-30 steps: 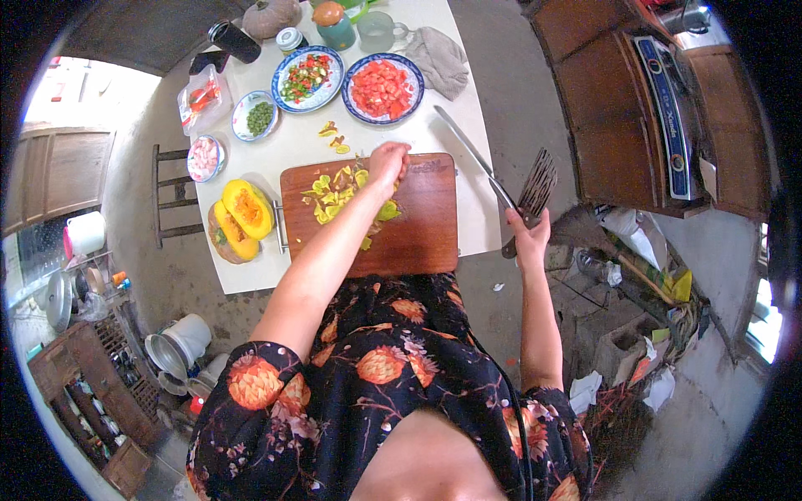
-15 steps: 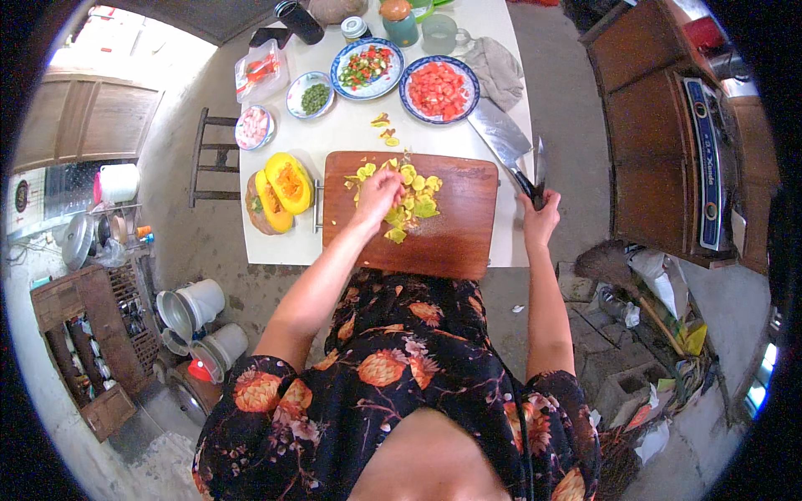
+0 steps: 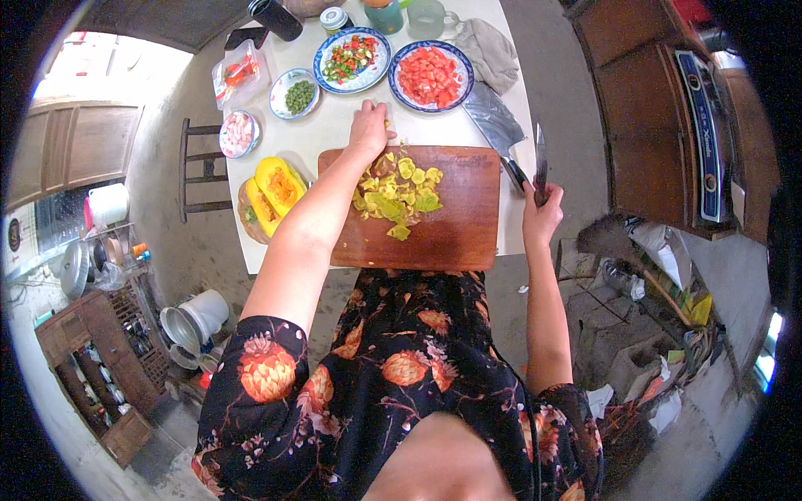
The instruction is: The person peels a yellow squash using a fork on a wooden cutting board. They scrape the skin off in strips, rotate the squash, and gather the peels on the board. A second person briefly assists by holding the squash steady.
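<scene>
My right hand [image 3: 544,213] grips the dark handle of a kitchen knife [image 3: 540,154], its blade pointing away from me, just off the table's right edge. Beside it a cleaver [image 3: 494,117] lies flat with its black handle toward me. My left hand [image 3: 370,129] reaches over the far edge of the brown cutting board [image 3: 464,217], down at the tabletop. Its fingers are bent together, with a yellow bit showing at the fingertips. On the board lies a loose pile of thin yellow-green vegetable slices [image 3: 393,200]. A cut pumpkin [image 3: 280,185] with orange flesh sits left of the board, partly behind my forearm.
Beyond the board stand a plate of diced tomato [image 3: 430,77], a plate of chopped peppers [image 3: 351,60], a bowl of green pieces [image 3: 296,97] and a bowl of pale pink pieces [image 3: 239,134]. A grey cloth [image 3: 484,54] lies at the right edge. A wooden chair [image 3: 203,171] stands left.
My left hand has moved from the slices on the board forward to the yellow bits on the table beyond it. The right hand still holds the knife, its blade swung slightly apart from the cleaver.
</scene>
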### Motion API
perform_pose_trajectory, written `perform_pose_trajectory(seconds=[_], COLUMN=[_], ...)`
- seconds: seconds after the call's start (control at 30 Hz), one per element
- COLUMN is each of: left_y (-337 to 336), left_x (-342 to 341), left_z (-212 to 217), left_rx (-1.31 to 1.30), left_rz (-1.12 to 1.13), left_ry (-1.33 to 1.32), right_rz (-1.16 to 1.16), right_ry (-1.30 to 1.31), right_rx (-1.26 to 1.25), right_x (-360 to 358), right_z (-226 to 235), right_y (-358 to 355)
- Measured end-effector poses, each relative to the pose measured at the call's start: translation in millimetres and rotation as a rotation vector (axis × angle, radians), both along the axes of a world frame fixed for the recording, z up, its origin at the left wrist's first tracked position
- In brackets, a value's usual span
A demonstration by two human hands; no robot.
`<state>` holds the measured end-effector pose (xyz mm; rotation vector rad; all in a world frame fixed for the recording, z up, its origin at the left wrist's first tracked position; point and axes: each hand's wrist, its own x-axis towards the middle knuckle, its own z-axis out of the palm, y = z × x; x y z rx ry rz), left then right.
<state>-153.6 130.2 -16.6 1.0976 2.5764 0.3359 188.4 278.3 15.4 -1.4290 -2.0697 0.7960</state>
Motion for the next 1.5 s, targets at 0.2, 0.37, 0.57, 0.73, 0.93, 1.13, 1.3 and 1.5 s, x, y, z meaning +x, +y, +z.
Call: perform_pose_trajectory(seconds=[0.2,0.37,0.57,0.73,0.93,1.13,1.3,1.5], left_y=[-1.1,-0.6,-17.5,-47.2,-85.9,-102.5,-47.0,-9.4], left_x=[-1.8,-3.8,-20.1,-26.1,27.7,72.5,30.8,12.6], left_z=[-1.1,-18.1,-15.8,-10.7,30.7,74.3,40.1,3.1], left_rx=[0.056,0.100,0.077,0.228,0.285,0.076,0.329,-0.009], left_rz=[-0.177,-0.154,-0.023,-0.180,-0.176,-0.396,-0.117,-0.021], left_ry=[-0.164,0.004,-0.267,-0.318,-0.277,-0.185,-0.021,0.011], right_rz=[0.233,0.397,0.556,0.851,1.028,0.822,0.640,0.454], right_ry=[0.046,-0.130,-0.225,-0.132,-0.214,0.051,-0.003,-0.012], right_rx=[-0.118,-0.160,-0.070,0.160,0.114,-0.007,-0.111,-0.199], right_x=[-8.6,-44.5,-85.4,-86.1,-61.9,-35.1,-28.7,-20.7], right_z=[20.0,-6.3,2.4,-3.1,8.1,24.4,7.7,9.9], right_y=[-50.2,-74.9,-94.0,-100.4,-94.3,-76.0,-80.7,-102.2])
